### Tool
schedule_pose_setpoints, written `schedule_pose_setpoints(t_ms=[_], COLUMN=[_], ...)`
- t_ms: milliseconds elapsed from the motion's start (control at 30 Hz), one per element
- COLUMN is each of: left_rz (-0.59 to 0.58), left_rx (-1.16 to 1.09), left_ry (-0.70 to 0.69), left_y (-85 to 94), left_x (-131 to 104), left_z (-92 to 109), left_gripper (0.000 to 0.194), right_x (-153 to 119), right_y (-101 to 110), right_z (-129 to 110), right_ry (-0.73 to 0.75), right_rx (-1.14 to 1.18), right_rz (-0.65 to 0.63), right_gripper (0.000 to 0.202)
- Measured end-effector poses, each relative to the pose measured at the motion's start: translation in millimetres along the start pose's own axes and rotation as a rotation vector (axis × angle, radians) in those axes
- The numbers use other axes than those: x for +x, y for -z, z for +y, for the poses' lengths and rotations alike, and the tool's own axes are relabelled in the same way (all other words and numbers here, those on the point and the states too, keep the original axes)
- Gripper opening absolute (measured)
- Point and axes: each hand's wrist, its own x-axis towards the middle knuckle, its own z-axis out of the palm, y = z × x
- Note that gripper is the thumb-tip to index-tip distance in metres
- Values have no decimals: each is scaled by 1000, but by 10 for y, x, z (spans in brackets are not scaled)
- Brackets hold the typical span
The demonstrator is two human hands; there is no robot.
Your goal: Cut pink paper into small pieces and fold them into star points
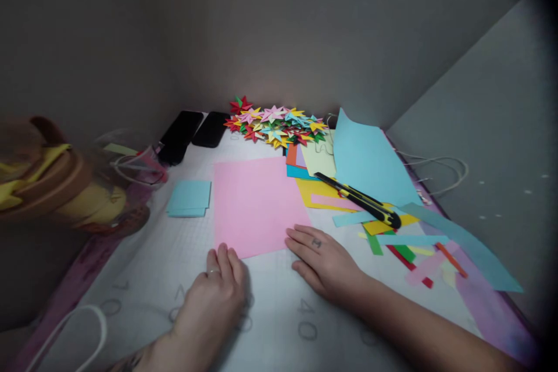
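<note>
A square pink sheet of paper lies flat on a white gridded sheet with handwritten numbers. My left hand, with a ring on one finger, rests its bent fingertips at the near left corner of the pink paper; its thumb is hidden. At the near right corner, the stretched fingers of my right hand lie flat over the paper's edge. A small stack of light blue paper squares sits left of the pink paper. To its right, a black and yellow utility knife lies across coloured paper.
Folded paper stars are heaped at the back, beside two dark phones. Large blue paper leans at the back right; coloured paper strips scatter below. A brown and yellow object and a white cable are at left.
</note>
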Motion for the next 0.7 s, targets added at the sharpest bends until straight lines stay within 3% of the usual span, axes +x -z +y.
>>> schedule_pose_setpoints(t_ms=[167, 300, 400, 533, 700], left_rz=[27, 7, 50, 53, 64], left_rx=[-46, -174, -165, -198, -270], left_ry=[64, 59, 27, 0, -40], left_y=[103, 166, 124, 77, 90], left_x=[21, 73, 66, 49, 64], left_z=[1, -85, -84, -47, -42], left_gripper=[33, 21, 28, 30, 21], right_x=[388, 930, 1245, 1403, 1403], right_y=[96, 58, -4, -37, -105], right_z=[-12, -106, -213, -297, -304], right_ry=[-28, -134, -226, -194, -111], right_rx=[121, 95, -39, -44, 61], right_rz=[-35, -201, -330, -446, -403], right_gripper=[18, 22, 27, 26, 19])
